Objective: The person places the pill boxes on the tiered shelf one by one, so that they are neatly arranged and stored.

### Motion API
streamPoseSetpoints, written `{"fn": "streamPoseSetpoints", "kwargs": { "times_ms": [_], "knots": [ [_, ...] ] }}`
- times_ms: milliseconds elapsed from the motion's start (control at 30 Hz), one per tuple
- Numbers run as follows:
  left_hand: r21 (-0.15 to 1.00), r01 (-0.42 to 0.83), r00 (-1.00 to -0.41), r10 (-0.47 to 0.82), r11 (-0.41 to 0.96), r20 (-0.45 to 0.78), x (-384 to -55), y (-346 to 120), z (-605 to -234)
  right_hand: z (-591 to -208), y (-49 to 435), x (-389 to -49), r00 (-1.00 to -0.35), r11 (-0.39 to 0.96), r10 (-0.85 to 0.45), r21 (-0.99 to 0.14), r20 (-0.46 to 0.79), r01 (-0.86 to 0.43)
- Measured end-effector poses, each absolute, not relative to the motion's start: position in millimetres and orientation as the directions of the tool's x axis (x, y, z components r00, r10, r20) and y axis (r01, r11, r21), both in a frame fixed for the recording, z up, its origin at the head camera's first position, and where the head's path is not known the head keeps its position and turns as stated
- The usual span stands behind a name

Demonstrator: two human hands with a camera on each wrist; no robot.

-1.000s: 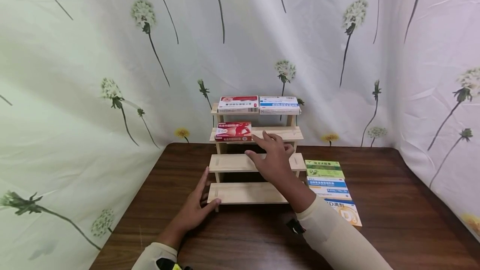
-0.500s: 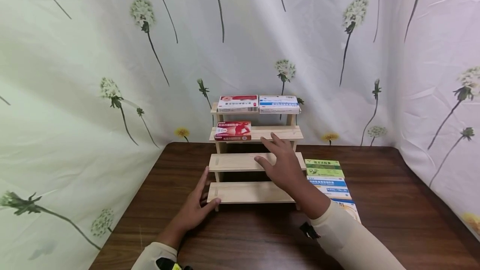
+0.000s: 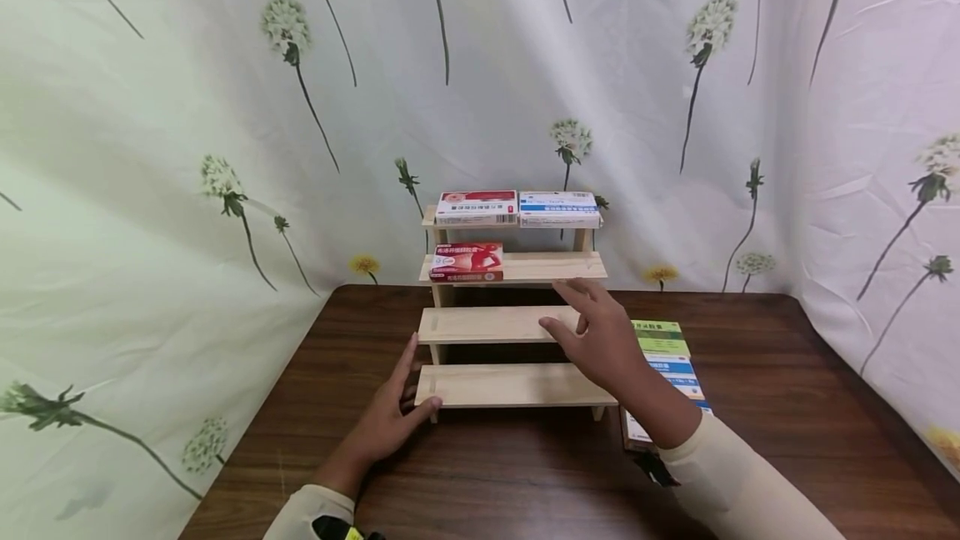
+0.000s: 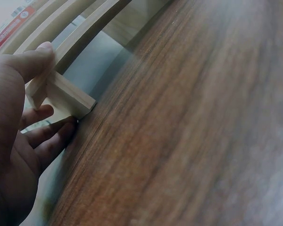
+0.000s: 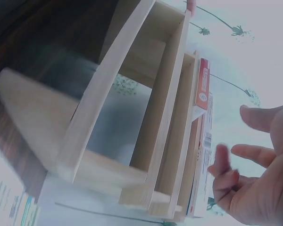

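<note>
A stepped wooden display rack (image 3: 517, 386) stands on the table. My left hand (image 3: 387, 423) holds it at the lower left corner; in the left wrist view the thumb lies on the end of the lowest board (image 4: 75, 49) and the fingers are beside and under it, at the leg. My right hand (image 3: 603, 340) hovers over the rack's right end with nothing between its spread fingers. A red medicine box (image 3: 467, 262) lies on the left of the second tier from the top. On the top tier sit a red-and-white box (image 3: 477, 208) and a blue-and-white box (image 3: 558, 210), side by side.
To the right of the rack, a green box (image 3: 662, 338) and a blue-and-white box (image 3: 678, 373) lie in a row with another box, partly covered by my right forearm. Behind the dark wooden table (image 3: 780, 440) hangs a dandelion-print curtain (image 3: 495, 65).
My right hand has drawn away from beside the red box, moving right and toward me, and now covers part of the boxes on the table. The left hand stays at the rack's corner.
</note>
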State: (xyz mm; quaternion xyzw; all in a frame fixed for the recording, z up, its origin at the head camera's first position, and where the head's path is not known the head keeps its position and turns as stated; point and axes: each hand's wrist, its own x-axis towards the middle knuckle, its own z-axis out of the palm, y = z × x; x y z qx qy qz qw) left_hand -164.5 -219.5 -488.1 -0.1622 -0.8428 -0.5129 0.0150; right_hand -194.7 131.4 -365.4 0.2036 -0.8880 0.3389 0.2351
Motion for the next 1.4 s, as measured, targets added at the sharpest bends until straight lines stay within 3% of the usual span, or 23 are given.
{"fn": "streamPoseSetpoints", "kwargs": {
  "times_ms": [600, 1000, 1400],
  "knots": [
    [0.862, 0.291, -0.947, 0.253, 0.415, 0.198, -164.7, -220.2, -489.3, -377.2, 182.0, -178.4, -0.794, 0.733, -0.280, -0.414, 0.540, -0.540],
    [0.866, 0.280, -0.950, 0.249, 0.414, 0.188, -165.5, -220.9, -487.1, -382.8, 214.3, -167.1, -0.840, 0.754, -0.284, -0.434, 0.461, -0.493],
    [0.855, 0.295, -0.946, 0.257, 0.427, 0.198, -165.2, -221.0, -489.0, -390.7, 258.1, -161.4, -0.875, 0.762, -0.378, -0.435, 0.303, -0.480]
  ]
}}
